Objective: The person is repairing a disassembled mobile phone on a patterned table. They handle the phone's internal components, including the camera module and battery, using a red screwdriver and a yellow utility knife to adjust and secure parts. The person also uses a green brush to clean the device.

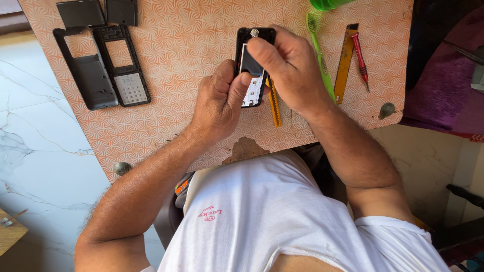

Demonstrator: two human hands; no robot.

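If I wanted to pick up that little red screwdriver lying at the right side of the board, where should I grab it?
Probably by the thick red handle of the red screwdriver, pinched from above across its width. It lies flat on the patterned board, thin metal tip toward the person. A yellow tool lies close along one side, so fingers fit best near the handle's far end, where it looks clearest.

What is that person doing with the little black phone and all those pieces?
A person holds an opened black phone over a patterned board with both hands: the left hand grips its lower part, the right hand its top. Its black covers and keypad frame lie off to the left. A green toothbrush, a yellow tool and a red screwdriver lie to the right.
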